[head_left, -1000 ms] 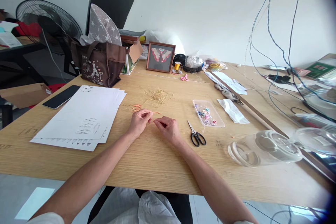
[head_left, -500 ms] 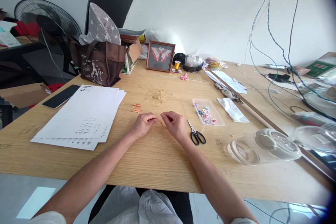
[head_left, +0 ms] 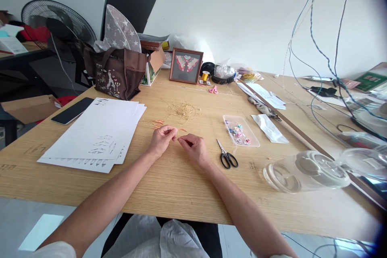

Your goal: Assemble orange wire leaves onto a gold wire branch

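My left hand (head_left: 162,142) is closed in a pinch on a slim orange-tipped wire (head_left: 183,130), whose orange end points right beyond the fingertips. Just to the right, my right hand (head_left: 195,149) is also pinched, its fingertips almost touching the left ones. What lies between the right fingertips is too fine to make out. Behind the left hand lie several slender orange pieces (head_left: 159,122), partly hidden by it. Farther back is a loose tangle of gold wires (head_left: 183,111). Black-handled scissors (head_left: 227,158) rest to the right of my right hand.
A clear tray (head_left: 255,142) of small coloured spools sits right of the hands, near a white paper packet (head_left: 270,128). Printed sheets (head_left: 81,137) and a phone (head_left: 72,111) lie left. A transparent jug (head_left: 302,171) stands at right, and a framed piece (head_left: 186,65) behind.
The orange piece, hanging between both hands before, now shows above the right fingertips. My right hand has shifted slightly left and down, and the left wrist has turned a little.
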`<state>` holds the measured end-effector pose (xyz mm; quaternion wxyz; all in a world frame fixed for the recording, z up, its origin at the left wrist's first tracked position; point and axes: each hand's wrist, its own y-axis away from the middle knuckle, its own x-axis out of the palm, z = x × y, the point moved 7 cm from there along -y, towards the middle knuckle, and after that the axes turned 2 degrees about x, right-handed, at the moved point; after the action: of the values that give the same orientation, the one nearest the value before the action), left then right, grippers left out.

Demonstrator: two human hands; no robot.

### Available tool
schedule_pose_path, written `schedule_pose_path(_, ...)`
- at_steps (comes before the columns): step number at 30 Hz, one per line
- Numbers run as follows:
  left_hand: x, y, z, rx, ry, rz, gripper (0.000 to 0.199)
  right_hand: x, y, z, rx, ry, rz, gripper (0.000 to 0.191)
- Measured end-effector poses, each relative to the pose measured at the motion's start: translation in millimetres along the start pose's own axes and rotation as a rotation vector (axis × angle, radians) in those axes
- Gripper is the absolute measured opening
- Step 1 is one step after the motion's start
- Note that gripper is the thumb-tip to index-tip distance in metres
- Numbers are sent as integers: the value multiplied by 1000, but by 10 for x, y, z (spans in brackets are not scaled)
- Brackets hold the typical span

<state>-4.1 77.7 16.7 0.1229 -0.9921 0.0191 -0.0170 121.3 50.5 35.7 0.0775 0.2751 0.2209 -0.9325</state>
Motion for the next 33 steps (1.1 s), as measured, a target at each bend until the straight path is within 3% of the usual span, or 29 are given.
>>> schedule_pose_path(5,-36,4,15,47,-199,-7,20,-16,14,50,-52,76,-12,23)
schedule_pose_path(12,48,22,-66,219,-461,104,18,-120,0,41,-67,158,-90,24)
schedule_pose_path(15,153,58,-106,254,-473,214,16,-210,-28,-8,-42,150,-137,23)
schedule_pose_path(19,235,95,-132,215,-320,304,15,-273,-60,-183,91,25,-172,22)
schedule_pose_path(22,192,69,-106,115,-113,247,16,-205,-62,-272,169,-64,-129,23)
schedule_pose_path(26,78,22,-49,28,64,86,17,-90,-37,-191,131,-76,-82,23)
schedule_pose_path(33,-17,8,20,1,-31,-28,20,5,7,44,-17,1,-18,19)
